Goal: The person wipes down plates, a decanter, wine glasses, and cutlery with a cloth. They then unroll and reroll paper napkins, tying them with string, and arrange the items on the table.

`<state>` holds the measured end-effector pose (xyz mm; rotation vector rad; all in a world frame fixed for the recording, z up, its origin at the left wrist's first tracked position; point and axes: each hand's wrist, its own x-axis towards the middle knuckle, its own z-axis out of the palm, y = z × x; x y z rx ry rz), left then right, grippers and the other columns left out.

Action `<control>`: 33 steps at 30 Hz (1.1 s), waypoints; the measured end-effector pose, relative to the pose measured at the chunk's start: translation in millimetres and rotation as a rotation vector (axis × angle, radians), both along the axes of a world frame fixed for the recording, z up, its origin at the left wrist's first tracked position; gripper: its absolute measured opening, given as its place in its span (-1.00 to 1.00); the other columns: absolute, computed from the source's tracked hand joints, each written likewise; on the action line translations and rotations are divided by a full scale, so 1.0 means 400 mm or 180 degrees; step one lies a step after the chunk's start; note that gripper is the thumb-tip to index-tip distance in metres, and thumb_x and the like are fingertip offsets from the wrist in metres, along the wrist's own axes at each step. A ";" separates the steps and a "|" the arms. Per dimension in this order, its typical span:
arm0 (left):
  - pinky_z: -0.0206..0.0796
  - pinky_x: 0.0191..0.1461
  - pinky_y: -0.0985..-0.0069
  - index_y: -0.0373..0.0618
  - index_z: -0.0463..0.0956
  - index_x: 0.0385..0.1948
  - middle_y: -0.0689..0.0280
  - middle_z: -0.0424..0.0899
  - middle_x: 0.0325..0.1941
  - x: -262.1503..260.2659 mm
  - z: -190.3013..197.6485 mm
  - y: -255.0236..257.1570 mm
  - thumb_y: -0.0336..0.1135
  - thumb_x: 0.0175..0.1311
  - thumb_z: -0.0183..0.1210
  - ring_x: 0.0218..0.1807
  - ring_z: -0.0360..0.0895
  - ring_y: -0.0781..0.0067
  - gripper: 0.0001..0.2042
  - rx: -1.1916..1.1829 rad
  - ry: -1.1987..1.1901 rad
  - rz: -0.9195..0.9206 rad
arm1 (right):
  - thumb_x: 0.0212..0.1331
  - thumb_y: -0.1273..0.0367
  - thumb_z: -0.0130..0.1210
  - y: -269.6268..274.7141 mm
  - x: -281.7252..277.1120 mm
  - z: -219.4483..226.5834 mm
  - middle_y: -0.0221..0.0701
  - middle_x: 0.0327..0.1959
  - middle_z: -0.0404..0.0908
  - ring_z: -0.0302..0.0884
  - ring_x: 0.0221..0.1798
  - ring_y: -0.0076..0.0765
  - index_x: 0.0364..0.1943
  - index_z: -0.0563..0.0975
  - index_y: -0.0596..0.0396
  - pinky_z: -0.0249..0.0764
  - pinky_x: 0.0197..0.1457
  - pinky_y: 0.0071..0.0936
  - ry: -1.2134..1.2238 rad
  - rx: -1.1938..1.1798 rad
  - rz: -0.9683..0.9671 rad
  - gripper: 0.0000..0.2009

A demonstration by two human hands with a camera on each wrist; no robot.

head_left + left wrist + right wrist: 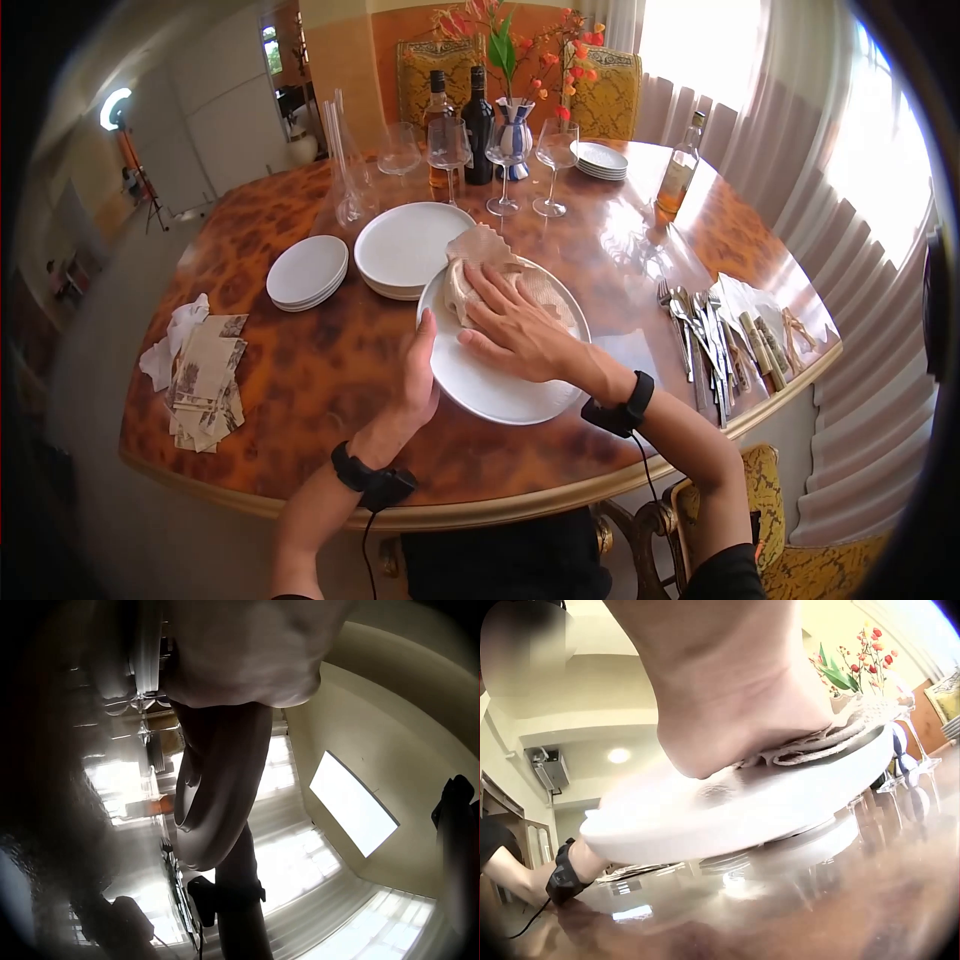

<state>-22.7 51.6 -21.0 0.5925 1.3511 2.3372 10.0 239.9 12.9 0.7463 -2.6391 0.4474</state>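
Observation:
A round white plate (490,385) is held tilted above the table, and its raised underside shows in the right wrist view. My left hand (418,375) grips the plate's left edge, thumb up along the rim, the other fingers mostly hidden beneath it. My right hand (520,325) lies with fingers extended on a crumpled beige paper napkin (483,248), pressing it against the plate's upper face. In the right wrist view the napkin (847,742) is bunched under the palm. The left wrist view is dark and mostly filled by the hand.
Behind stand a stack of large plates (415,245), smaller plates (308,270), several wine glasses (503,150), bottles (478,130) and a flower vase (514,135). Printed paper napkins (208,380) lie left; cutlery (705,335) lies right, close to the table's edge.

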 end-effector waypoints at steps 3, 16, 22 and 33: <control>0.26 0.34 0.32 -0.23 0.23 0.29 0.14 0.44 0.27 -0.045 0.002 -0.020 0.00 0.54 -0.26 0.27 0.42 0.30 -0.49 0.0152 -0.0206 0.0084 | 0.46 -0.04 -0.34 -0.049 0.038 0.014 -0.03 0.53 -0.09 -0.20 0.57 0.15 0.29 0.30 0.17 -0.15 0.50 0.24 -0.0283 0.0229 0.0559 -0.40; 0.33 0.28 0.35 -0.30 0.23 0.28 0.11 0.49 0.22 -0.062 -0.019 -0.037 0.01 0.53 -0.21 0.19 0.50 0.32 -0.46 -0.0262 0.0135 0.0160 | 0.41 0.00 -0.20 -0.009 -0.065 -0.014 0.00 0.53 -0.10 -0.18 0.56 0.17 0.37 0.24 0.08 -0.12 0.48 0.25 0.0056 0.0201 -0.0446 -0.41; 0.30 0.29 0.32 -0.22 0.28 0.23 0.15 0.48 0.20 -0.068 -0.013 -0.079 0.00 0.54 -0.27 0.22 0.47 0.30 -0.51 0.0114 -0.0220 0.0352 | 0.45 -0.01 -0.29 -0.094 0.011 -0.008 -0.12 0.54 -0.07 -0.20 0.58 0.10 0.25 0.38 0.08 -0.17 0.50 0.26 -0.0238 0.0370 0.0948 -0.46; 0.26 0.30 0.37 -0.31 0.19 0.31 0.12 0.42 0.29 -0.029 0.045 -0.082 0.04 0.52 -0.23 0.27 0.41 0.33 -0.43 0.0094 0.0152 0.0834 | 0.36 0.17 -0.04 0.082 0.026 0.029 -0.19 0.49 0.11 0.08 0.50 0.01 0.35 0.33 -0.05 -0.18 0.50 0.22 0.0124 0.0432 -0.0580 -0.51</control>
